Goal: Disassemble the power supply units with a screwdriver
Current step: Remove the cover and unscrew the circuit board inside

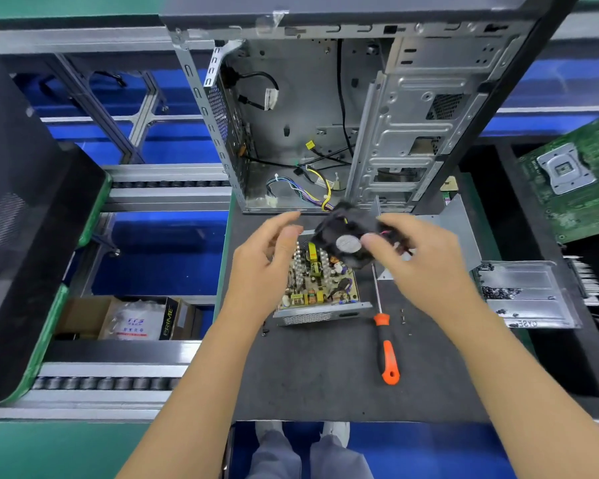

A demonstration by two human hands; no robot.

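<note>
Fan (348, 240), black, square and blurred, sits pinched in the right hand (421, 261) above the bare circuit board (317, 281). Left hand (268, 262) hovers loosely curled, holding nothing. Orange-handled screwdriver (385, 335) lies on the grey felt tabletop (308, 382).

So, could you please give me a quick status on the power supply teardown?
Right hand holds the fan, lifted above the open power supply. Left hand open beside it. Screwdriver lies on the mat, untouched.
</note>
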